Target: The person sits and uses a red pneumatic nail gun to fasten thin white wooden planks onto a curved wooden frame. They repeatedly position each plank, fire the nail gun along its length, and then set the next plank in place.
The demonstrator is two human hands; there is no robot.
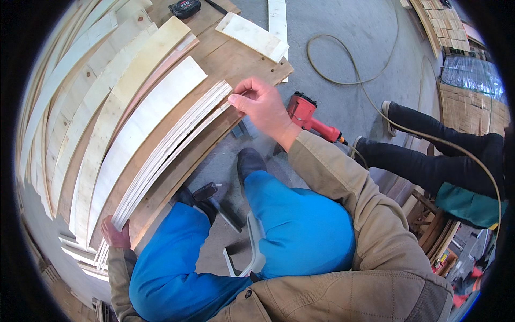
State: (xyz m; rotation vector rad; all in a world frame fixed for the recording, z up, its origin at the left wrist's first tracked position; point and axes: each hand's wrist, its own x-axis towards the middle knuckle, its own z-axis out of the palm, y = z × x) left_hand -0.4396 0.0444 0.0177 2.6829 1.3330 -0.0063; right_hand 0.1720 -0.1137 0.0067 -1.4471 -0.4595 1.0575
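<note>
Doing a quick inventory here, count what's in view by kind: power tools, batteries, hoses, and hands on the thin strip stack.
Red nail gun: 1
Black battery pack: 1
Hose: 1
Hands on the strip stack: 2, left hand, right hand
Total: 5

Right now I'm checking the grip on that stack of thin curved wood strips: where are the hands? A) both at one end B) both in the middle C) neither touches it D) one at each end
D: the left hand holds the near end of the stack of curved strips, and the right hand pinches the far end.
</note>
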